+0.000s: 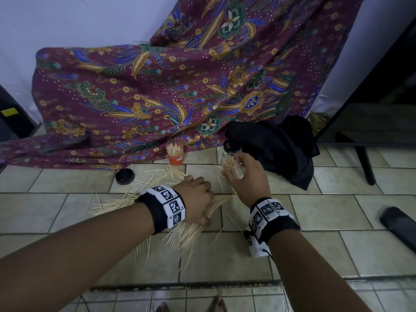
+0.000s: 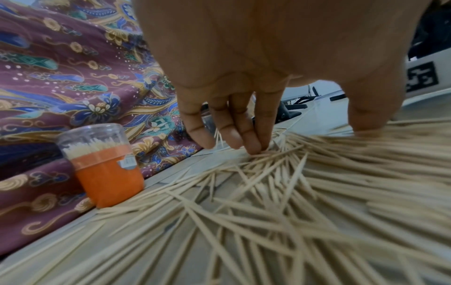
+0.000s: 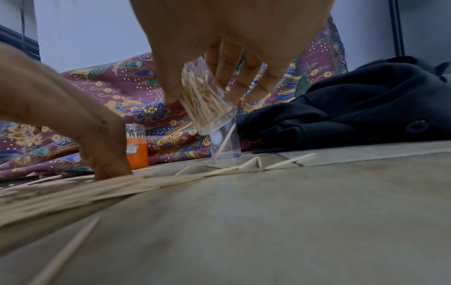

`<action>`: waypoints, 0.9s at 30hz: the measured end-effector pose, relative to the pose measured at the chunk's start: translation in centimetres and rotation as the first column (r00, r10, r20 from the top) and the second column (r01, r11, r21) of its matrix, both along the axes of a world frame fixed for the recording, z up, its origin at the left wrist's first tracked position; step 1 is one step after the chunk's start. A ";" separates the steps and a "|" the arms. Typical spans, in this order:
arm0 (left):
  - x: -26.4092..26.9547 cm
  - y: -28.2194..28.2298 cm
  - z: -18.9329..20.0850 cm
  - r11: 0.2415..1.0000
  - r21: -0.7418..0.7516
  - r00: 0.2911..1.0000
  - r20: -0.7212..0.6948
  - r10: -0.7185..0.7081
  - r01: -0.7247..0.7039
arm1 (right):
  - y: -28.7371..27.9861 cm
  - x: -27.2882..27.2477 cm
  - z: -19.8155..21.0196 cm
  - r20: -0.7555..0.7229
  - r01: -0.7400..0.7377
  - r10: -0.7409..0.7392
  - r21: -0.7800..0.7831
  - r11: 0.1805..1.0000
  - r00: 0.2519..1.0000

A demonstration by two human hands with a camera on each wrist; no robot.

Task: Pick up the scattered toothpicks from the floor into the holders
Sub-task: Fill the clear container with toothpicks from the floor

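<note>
On tiled floor [image 1: 304, 212], my left hand [image 1: 195, 197] presses straight fingers [image 2: 253, 138] onto scattered toothpicks [image 2: 268, 192]; my right hand [image 1: 247, 174] grips tilted clear holder [image 3: 207, 100], thumb and fingers curled round it.

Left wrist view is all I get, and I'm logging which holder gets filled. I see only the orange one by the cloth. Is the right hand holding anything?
Observer: Yes. The right hand grips a clear holder, tilted and lifted, packed with toothpicks.
Operator: Is there any other holder out there?
Observer: A second clear holder stands upright on the floor just behind the held one, with a single toothpick leaning inside it.
Operator: And lids?
Observer: In the head view a black lid lies on the tiles, left of the orange holder and nearer the person.
</note>
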State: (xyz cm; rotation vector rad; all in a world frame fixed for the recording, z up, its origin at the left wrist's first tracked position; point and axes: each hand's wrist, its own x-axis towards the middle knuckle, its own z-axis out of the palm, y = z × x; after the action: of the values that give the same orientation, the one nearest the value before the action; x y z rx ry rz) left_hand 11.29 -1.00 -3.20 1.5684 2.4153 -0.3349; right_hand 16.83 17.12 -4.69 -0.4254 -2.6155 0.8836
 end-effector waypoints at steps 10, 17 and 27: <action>-1.8 -1.1 0.4 0.997 0.041 0.993 0.103 0.057 -0.061 | 0.0 -0.4 -0.3 0.001 0.002 -0.002 0.006 1.000 1.000; -0.5 -1.3 -0.4 0.993 -0.029 0.991 0.064 0.120 -0.119 | -0.2 -0.6 -0.2 0.015 -0.003 0.003 0.004 1.000 1.000; -2.3 -0.3 0.8 0.995 -0.094 0.996 0.082 0.039 -0.031 | -0.4 -0.8 -0.1 -0.008 -0.012 0.012 0.001 1.000 1.000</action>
State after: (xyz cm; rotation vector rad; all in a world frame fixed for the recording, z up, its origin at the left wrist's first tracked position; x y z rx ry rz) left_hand 8.97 -1.27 -2.35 1.4693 2.3261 -0.3623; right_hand 16.04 16.72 -4.83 -0.4052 -2.6139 0.8862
